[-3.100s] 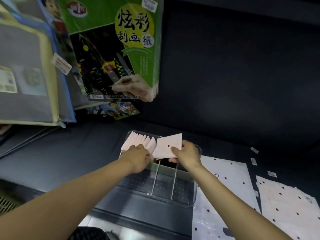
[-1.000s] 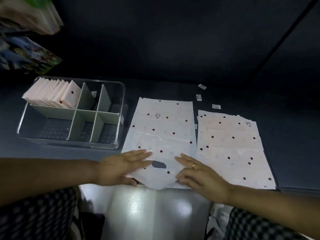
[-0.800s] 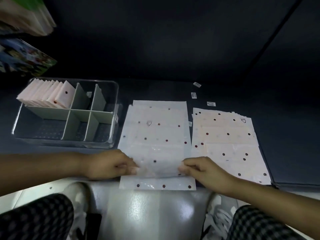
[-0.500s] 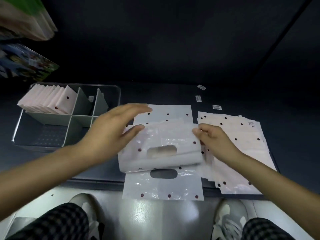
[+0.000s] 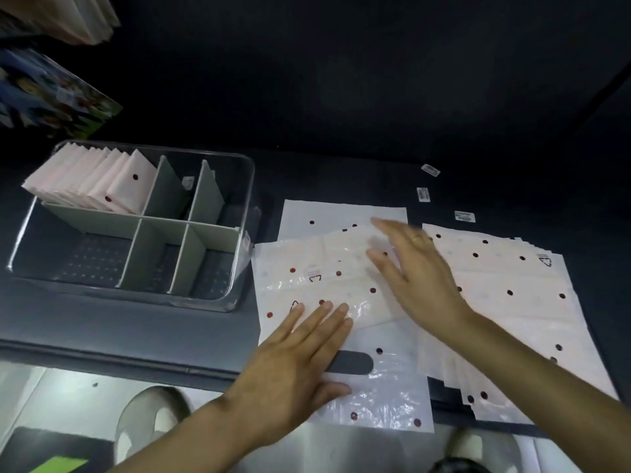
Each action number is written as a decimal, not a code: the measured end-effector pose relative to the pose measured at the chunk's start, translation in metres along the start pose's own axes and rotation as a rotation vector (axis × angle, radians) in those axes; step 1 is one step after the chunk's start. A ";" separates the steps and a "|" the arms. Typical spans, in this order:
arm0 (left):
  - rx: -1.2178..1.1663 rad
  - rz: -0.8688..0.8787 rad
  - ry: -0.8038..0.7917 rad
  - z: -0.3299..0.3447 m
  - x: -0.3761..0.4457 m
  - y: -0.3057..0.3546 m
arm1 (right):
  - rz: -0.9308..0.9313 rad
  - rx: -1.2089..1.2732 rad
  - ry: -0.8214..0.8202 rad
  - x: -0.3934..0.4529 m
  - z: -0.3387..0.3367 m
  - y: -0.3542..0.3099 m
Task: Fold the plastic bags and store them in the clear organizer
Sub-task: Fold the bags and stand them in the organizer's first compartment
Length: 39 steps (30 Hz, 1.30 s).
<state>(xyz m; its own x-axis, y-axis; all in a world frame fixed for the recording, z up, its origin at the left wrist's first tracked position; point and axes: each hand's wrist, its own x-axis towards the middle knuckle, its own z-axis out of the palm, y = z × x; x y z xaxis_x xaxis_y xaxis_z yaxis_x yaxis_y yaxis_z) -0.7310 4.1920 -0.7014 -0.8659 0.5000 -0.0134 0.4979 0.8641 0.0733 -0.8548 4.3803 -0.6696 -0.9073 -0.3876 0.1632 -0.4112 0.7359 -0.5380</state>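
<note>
At the far left, a clear organizer (image 5: 218, 303) is sitting on the dark counter (image 5: 136, 329), split by grey dividers (image 5: 152, 257) into compartments. Its back-left compartment is holding a row of folded bags (image 5: 99, 180), pale pink with dark dots, standing on edge and leaning against one another. The other compartments are showing only their dotted floor, apart from a small pale scrap at the back that is too small to make out.

Just right of the organizer, a dotted plastic bag (image 5: 327, 278) is lying doubled over on top of another flat bag (image 5: 386, 394), whose handle cutout is showing near the counter's front edge. The left hand (image 5: 300, 367) is resting flat on these two bags, fingers straight and together, its grip open and holding nothing. The right hand (image 5: 416, 278) is spreading over the far side of the doubled bag, fingers straight and slightly blurred, its grip open as well; whether it is pressing down or just above the plastic cannot be told.

Further right, a stack of flat bags (image 5: 512, 295) is lying fanned out on the counter, touching the working pile. Behind it, three small labels (image 5: 464, 216) are lying on the dark surface.
</note>
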 end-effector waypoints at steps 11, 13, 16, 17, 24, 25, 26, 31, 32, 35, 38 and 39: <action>-0.101 0.031 -0.102 0.006 0.002 -0.031 | -0.299 -0.511 -0.489 -0.069 -0.003 0.041; -0.158 0.027 -0.087 0.008 0.004 -0.036 | -0.287 -0.499 -0.429 -0.068 -0.011 0.046; -0.312 -0.041 0.010 0.012 0.010 -0.037 | -0.329 -0.455 -0.281 -0.061 -0.014 0.042; -0.377 -0.077 0.072 0.012 0.011 -0.037 | -0.359 -0.432 -0.218 -0.057 -0.013 0.040; -0.287 -0.042 0.354 0.012 0.016 -0.042 | -0.586 -0.428 -0.087 -0.041 -0.008 0.041; -0.246 -0.014 0.362 0.012 0.016 -0.042 | -0.585 -0.426 -0.097 -0.041 -0.007 0.042; -0.223 0.002 0.360 0.012 0.017 -0.042 | -0.579 -0.430 -0.108 -0.041 -0.006 0.043; -0.262 -0.040 0.305 0.007 0.017 -0.037 | -0.622 -0.494 -0.101 -0.040 0.001 0.037; -0.279 -0.053 0.292 0.005 0.017 -0.036 | -0.618 -0.454 -0.077 -0.038 0.001 0.036; -0.277 -0.084 0.278 0.001 0.017 -0.036 | -0.546 -0.282 -0.035 -0.035 0.000 0.031; -0.230 -0.093 0.353 -0.002 0.018 -0.033 | -0.476 -0.217 -0.067 -0.036 -0.006 0.030; -0.226 -0.092 0.394 -0.003 0.018 -0.032 | -0.452 -0.207 -0.111 -0.037 -0.009 0.029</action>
<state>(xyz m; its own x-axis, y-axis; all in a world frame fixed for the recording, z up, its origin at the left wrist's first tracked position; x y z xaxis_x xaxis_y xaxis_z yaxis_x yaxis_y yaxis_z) -0.7628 4.1728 -0.7009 -0.8800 0.3248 0.3466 0.4332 0.8480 0.3052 -0.8338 4.4207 -0.6839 -0.6245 -0.7412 0.2464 -0.7795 0.5712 -0.2573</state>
